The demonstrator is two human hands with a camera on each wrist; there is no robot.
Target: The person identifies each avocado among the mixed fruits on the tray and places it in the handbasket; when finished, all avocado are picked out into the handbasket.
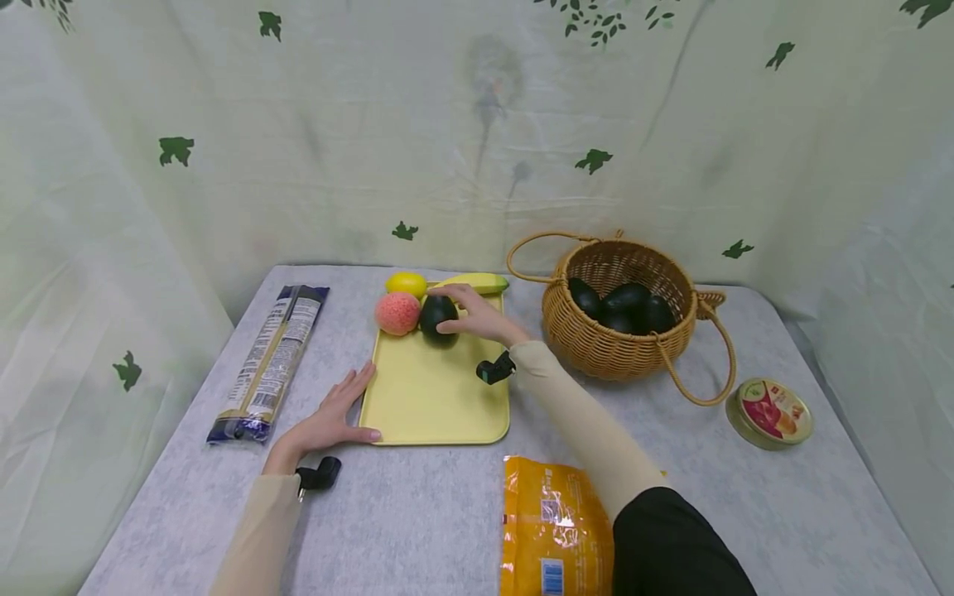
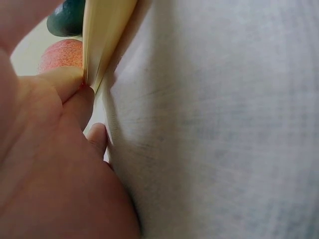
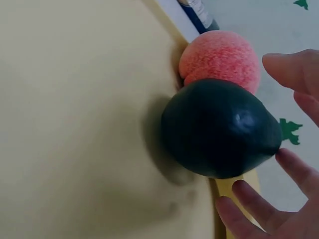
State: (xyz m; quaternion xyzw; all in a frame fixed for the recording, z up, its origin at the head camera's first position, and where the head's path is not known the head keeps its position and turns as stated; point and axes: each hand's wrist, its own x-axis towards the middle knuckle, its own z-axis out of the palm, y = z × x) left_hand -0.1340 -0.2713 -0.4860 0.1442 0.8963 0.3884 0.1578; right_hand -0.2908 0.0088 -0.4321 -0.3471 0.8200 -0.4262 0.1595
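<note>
A dark green avocado (image 1: 438, 319) rests on the far part of the yellow tray (image 1: 440, 406), beside a pink peach (image 1: 397, 313). My right hand (image 1: 477, 316) reaches over the avocado's right side. In the right wrist view its thumb is apart from the avocado (image 3: 219, 129), one fingertip is right at the narrow end, and the other fingers are loosely spread. My left hand (image 1: 328, 420) lies along the tray's left edge, fingers extended and thumb at the near left corner. The left wrist view shows its fingers against the tray's side (image 2: 102, 35).
Behind the peach are a yellow lemon (image 1: 406, 285) and a banana (image 1: 477, 284). A wicker basket (image 1: 596, 352) holding several avocados stands right of the tray. A long printed packet (image 1: 270, 364) lies left, an orange bag (image 1: 555, 530) in front, a round tin (image 1: 769, 414) far right.
</note>
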